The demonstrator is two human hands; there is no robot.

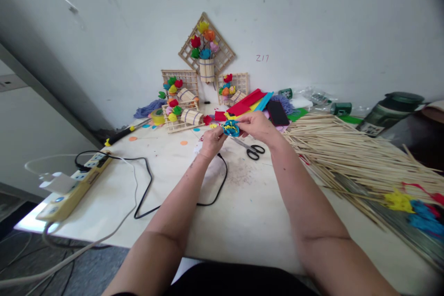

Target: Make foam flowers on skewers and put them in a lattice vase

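Note:
Between my two hands, above the table, is a blue paper flower [231, 128] with yellow bits at its centre. My left hand [212, 142] is closed on its left side. Fingers of my right hand [255, 126] pinch its right edge. Just below lies a pair of scissors [255, 150] with black handles. Under my left wrist a whitish object with a black cord [226, 171] is partly hidden. Behind the hands rest red paper strips [247, 101] together with yellow and blue ones.
Lattice panels of sticks with paper flowers [207, 46] stand at the wall. Thin wooden sticks [357, 152] cover the right side, beside a dark bottle [391, 113]. A power strip [74, 194] with cords lies left. A dark phone [277, 113] sits behind my right hand.

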